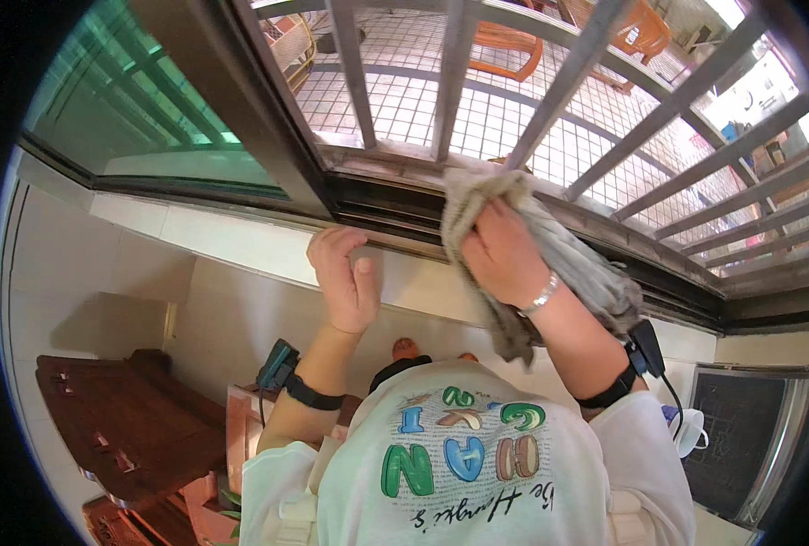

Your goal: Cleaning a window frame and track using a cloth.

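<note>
A crumpled grey-white cloth hangs over the dark tracks of a sliding window frame, and my right hand is closed on its upper part. One end of the cloth lies against the bottom rail of the metal window bars; another droops below the sill. My left hand holds nothing, its fingers bent and the thumb apart, at the edge of the pale tiled window sill. A metal bracelet is on my right wrist, and dark straps with small devices are on both forearms.
Metal bars stand outside the track, with wire mesh and orange chairs beyond. A green-tinted sliding pane is at left. Dark wooden furniture stands at lower left. A dark panel and a white cup are at lower right.
</note>
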